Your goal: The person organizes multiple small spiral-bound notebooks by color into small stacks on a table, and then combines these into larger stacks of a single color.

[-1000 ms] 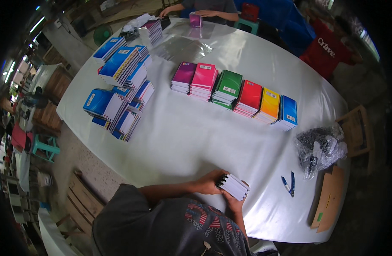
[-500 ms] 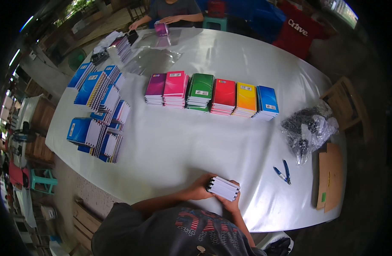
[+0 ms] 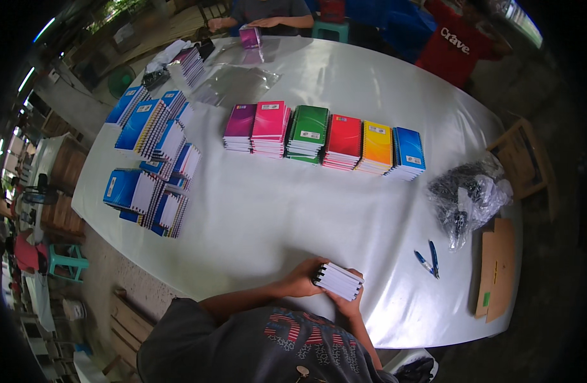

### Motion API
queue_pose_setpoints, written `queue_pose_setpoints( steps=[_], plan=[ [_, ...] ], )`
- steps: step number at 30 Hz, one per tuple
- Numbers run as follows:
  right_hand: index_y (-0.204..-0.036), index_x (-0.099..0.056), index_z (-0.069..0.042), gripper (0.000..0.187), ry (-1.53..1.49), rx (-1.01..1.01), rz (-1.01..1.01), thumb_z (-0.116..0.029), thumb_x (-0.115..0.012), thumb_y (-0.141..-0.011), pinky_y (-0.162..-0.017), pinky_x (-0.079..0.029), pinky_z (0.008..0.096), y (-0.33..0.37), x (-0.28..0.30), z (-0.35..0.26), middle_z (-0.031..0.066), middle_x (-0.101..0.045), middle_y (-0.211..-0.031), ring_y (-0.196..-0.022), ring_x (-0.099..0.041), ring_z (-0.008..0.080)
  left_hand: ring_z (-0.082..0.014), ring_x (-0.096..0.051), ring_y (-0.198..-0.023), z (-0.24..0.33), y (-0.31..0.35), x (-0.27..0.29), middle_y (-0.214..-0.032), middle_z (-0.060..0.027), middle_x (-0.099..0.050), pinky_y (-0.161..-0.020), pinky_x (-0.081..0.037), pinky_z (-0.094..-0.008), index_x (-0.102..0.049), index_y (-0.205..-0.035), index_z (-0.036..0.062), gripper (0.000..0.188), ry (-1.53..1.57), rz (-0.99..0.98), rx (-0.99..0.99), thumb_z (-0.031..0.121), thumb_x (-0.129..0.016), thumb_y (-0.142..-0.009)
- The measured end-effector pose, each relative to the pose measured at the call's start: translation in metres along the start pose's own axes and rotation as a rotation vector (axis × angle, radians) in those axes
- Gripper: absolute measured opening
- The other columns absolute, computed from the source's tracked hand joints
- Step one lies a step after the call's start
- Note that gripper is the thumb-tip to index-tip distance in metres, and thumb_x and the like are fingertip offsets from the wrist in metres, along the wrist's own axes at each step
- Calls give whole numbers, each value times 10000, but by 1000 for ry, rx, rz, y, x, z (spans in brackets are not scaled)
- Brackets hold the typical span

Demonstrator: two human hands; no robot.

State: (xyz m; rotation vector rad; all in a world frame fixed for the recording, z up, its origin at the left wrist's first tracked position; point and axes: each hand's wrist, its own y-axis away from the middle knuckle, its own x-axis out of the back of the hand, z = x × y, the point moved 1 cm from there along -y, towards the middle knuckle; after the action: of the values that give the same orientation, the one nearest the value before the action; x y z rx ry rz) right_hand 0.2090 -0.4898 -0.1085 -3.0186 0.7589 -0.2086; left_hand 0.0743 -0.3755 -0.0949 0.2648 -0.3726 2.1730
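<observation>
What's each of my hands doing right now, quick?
Left hand: closed on the bound edge of a small stack of spiral notebooks.
Right hand: closed on the same stack, from below and its right side.

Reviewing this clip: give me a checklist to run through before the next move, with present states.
1. Left hand on the held notebooks: ok, at their black-bound end.
2. Right hand also on them: ok, at the near side and far end.
3. Held notebooks' cover colour: cannot tell, mostly page edges show.
4. Coloured stacks in a row: ok, six, beyond the hands.
5. Blue notebooks at left in one even stack: not ok, several offset piles.
6. Pens apart from hands: ok.
</observation>
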Motion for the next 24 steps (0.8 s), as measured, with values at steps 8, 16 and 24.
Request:
queue_pose_setpoints(
  steps=[8, 16, 24],
  plan=[
    [-1046, -446, -14, 610, 16, 22, 3, -155, -822, -588, -819, -464, 326, -2, -1, -5, 140, -587, -994, -923, -584, 232, -285, -547, -944, -15, 5, -6, -1013, -132, -549, -819, -442, -367, -441, -1107, 54, 575, -91, 65, -59, 111, -779, -645],
    [-1047, -466, -12, 594, -55, 15, 12, -164, -814, -591, -826, -462, 330, -1, -2, -2, 140, -589, -1002, -930, -585, 234, -245, -553, -950, -17, 5, -6, -1019, -125, -549, -817, -447, -349, -446, -1117, 52, 575, -22, 46, -33, 124, -781, -655],
    [-1089, -489, -34, 614, 79, 86, -49, -188, -811, -589, -825, -462, 344, -2, 5, 12, 140, -566, -1027, -948, -580, 263, -206, -600, -830, -2, 0, -2, -871, -109, -608, -733, -476, -331, -539, -991, 19, 420, 133, 15, 62, 95, -770, -649]
  ],
)
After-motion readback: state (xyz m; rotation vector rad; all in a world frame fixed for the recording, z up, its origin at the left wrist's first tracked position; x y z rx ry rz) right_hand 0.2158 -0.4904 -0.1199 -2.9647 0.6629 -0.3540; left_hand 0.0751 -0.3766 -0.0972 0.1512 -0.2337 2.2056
